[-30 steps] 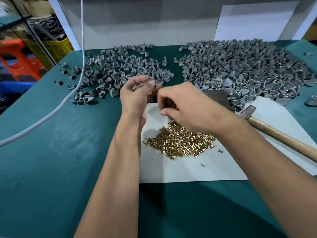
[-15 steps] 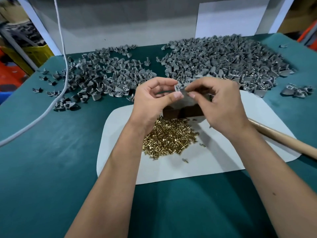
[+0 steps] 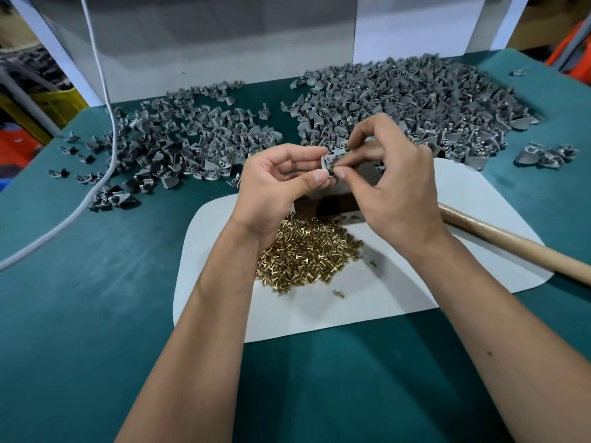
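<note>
Head view of a small-parts assembly station. The left hand pinches a grey metal part between thumb and forefinger and holds it in the air above the far edge of the white sheet. The right hand is closed to a narrow pinch, thumb and forefinger on a brass rivet pressed against the lower edge of that part. The hole meant to receive it is too small to make out.

A loose heap of brass rivets lies on the sheet directly below the hands, and a dark block sits just behind it. A wooden hammer handle rests across the right of the sheet. Two spreads of grey parts lie on the green desk: a thinner left pile and a denser right pile. A white cable hangs over the left pile.

Likely faults from this position:
- The rivet is held only at the fingertips, so a slight roll could drop it into the heap below, where it would be lost among the rest.
- If the rivet meets the part at an angle, it may jam or skid off rather than seat.
- The light pinch of the left hand may let the part twist under pressure, spoiling the alignment.
</note>
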`<state>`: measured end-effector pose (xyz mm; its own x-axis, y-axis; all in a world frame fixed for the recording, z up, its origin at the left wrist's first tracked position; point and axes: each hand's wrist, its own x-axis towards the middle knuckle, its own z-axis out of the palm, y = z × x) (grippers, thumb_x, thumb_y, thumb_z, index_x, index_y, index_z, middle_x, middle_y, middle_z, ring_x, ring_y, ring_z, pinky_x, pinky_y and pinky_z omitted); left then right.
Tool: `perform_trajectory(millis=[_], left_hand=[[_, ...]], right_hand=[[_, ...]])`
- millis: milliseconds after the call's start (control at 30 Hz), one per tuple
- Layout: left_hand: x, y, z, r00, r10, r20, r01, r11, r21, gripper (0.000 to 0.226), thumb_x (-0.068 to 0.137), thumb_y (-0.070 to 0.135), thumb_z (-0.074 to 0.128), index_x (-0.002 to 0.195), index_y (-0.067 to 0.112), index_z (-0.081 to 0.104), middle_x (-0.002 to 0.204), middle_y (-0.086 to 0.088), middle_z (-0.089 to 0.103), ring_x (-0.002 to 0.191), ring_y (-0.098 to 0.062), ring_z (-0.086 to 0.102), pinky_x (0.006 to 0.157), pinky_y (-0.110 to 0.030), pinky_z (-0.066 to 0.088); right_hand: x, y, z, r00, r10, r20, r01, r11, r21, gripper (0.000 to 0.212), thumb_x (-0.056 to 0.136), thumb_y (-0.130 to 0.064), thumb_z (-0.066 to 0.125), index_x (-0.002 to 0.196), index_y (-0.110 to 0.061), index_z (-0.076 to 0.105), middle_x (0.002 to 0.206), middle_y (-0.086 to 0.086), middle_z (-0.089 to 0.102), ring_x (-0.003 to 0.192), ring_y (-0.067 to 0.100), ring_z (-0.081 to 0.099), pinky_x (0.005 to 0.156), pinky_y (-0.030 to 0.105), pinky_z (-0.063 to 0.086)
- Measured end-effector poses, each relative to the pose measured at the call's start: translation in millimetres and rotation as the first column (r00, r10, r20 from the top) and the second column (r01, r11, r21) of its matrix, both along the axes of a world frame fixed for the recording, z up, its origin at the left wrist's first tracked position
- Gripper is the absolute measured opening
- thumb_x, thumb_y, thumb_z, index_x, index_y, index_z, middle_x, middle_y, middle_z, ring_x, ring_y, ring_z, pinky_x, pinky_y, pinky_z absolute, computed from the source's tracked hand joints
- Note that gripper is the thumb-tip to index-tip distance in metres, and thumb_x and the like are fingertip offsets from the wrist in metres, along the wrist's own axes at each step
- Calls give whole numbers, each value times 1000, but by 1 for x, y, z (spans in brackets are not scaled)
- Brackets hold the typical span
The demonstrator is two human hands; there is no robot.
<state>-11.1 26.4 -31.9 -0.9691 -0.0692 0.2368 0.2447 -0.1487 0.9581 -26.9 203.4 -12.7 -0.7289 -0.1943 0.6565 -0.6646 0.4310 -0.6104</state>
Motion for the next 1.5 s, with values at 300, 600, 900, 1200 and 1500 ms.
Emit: perform_trajectory(millis=[300, 600, 900, 1200, 1500], left_hand=[[-1, 1, -2, 1000, 2, 2, -2, 1000, 23, 34, 76, -10, 78, 108, -3, 72, 93, -17, 76, 84, -26, 74, 80, -32, 63], [-1, 7, -5, 999, 34, -22, -33, 999, 31, 30, 72, -14, 80, 98, 0, 74, 82, -9, 77, 77, -18, 74, 76, -29, 63], [-2, 9, -5, 998, 63, 15, -63, 998, -2, 30, 75, -15, 78, 101, -1, 74, 84, -10, 77, 78, -20, 74, 78, -30, 63], [0, 3, -1, 995, -21, 94, 9, 993, 119, 33, 75, -1, 77, 108, -1, 74, 93, -19, 77, 80, -23, 75, 76, -25, 61], [0, 15, 0, 989, 127, -75, -136, 982, -128, 32, 80, -10, 79, 110, 0, 73, 102, -18, 76, 93, -24, 74, 91, -38, 60]], right_hand=[[1, -2, -2, 1000, -20, -24, 20, 1000, -14, 31, 80, -10, 82, 99, -14, 59, 82, -11, 72, 85, -2, 71, 82, 11, 49], [4, -7, -3, 998, -54, -13, 54, 999, 0, 27, 79, 1, 74, 93, -15, 57, 79, -1, 67, 76, 13, 67, 71, 34, 56], [1, -7, -7, 999, -43, -18, 44, 999, 32, 18, 82, -1, 73, 88, -12, 60, 80, 0, 67, 76, 16, 66, 73, 36, 55], [-5, -1, -9, 990, -21, -139, 34, 995, 89, 11, 87, -8, 77, 98, -8, 78, 94, 2, 75, 89, 14, 69, 85, 26, 55], [-6, -1, -6, 995, -79, -56, 84, 993, 80, 10, 95, -10, 66, 98, -2, 72, 94, 7, 69, 88, 20, 62, 79, 27, 50]])
